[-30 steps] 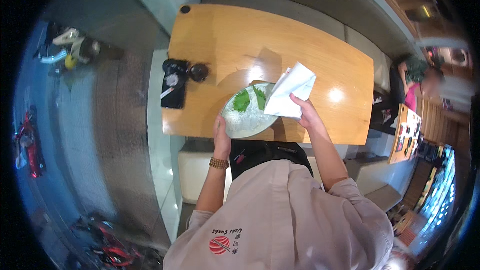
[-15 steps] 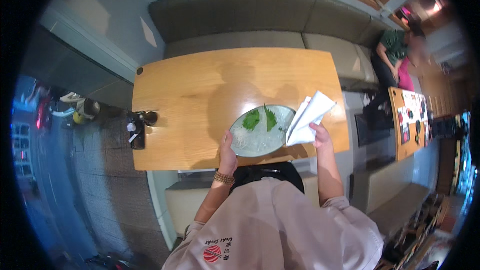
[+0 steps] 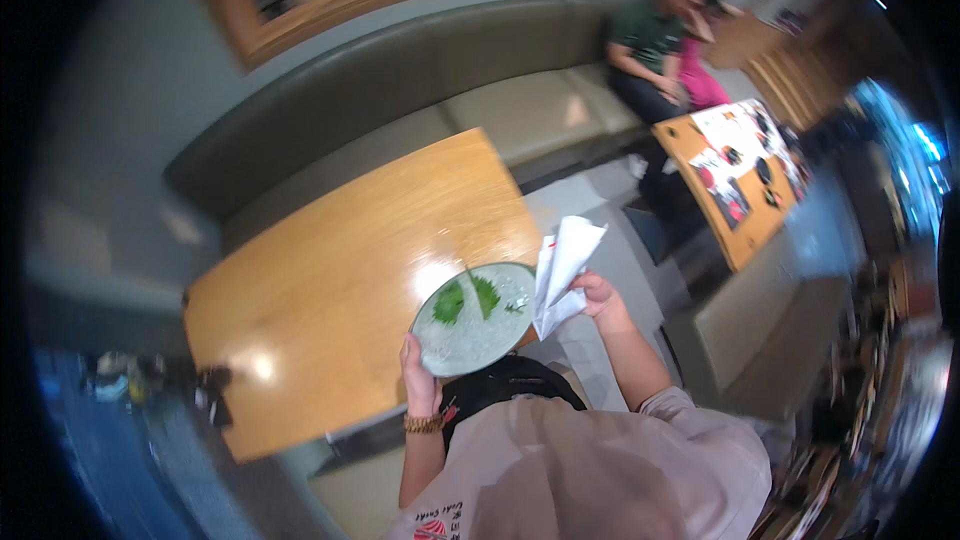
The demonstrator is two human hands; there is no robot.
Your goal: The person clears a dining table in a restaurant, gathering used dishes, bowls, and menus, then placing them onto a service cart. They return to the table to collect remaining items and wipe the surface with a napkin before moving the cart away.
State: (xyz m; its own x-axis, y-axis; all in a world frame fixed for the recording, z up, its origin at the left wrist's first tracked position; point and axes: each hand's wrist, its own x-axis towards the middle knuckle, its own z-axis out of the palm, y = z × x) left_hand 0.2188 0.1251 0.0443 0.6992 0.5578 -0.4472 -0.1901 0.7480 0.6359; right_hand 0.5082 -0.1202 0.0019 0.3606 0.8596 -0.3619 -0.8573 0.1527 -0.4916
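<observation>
An oval pale green plate (image 3: 470, 340) is held near my body, above the near edge of the wooden table. On it lie crushed ice or pale shreds and two green leaves (image 3: 449, 302), one flat and one standing up. My left hand (image 3: 419, 376) grips the plate's left rim, thumb on top. Folded white paper or cloth (image 3: 563, 275) is pinched in my right hand (image 3: 596, 294), beside the plate's right rim. Whether the right fingers also touch the plate is hidden behind the white sheet.
A wooden table (image 3: 330, 260) stands before me, with a long padded bench (image 3: 400, 70) behind it. To the right, two seated people sit by another table (image 3: 740, 235) set with papers and small dishes. A light bench (image 3: 760, 330) stands at the right.
My view has swung to the right, so the table now appears tilted and further left. Plate and white sheet stay in my hands, turned along with me.
</observation>
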